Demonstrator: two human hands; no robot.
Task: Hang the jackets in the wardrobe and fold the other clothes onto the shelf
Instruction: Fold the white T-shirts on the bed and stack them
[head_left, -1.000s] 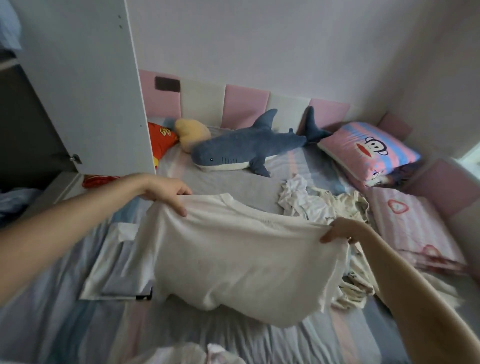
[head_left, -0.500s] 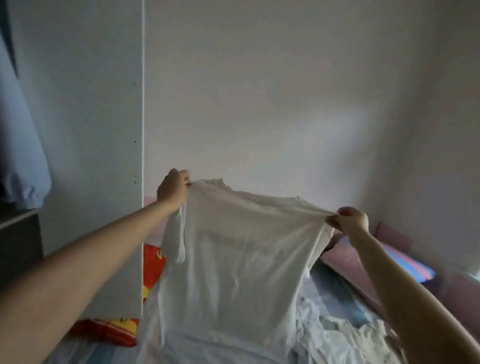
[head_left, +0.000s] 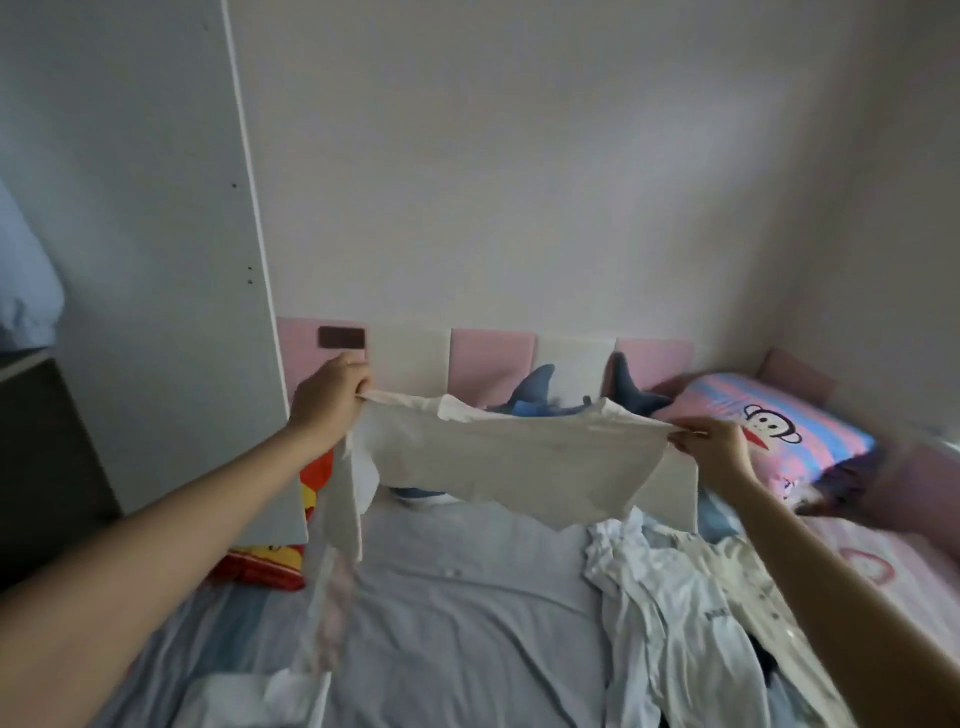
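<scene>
Above the grey-blue bed sheet (head_left: 467, 613), the left hand (head_left: 330, 400) and right hand (head_left: 714, 447) each pinched a shoulder of a white cotton T-shirt (head_left: 519, 462), stretched between them in mid-air.

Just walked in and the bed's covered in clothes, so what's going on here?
A person is sorting laundry at the bed. The left hand and the right hand each pinch one end of the upper edge of a white T-shirt, holding it spread in the air above the bed. It is not folded yet. A heap of pale clothes lies on the bed at the right, and the wardrobe door stands open at the left.
</scene>
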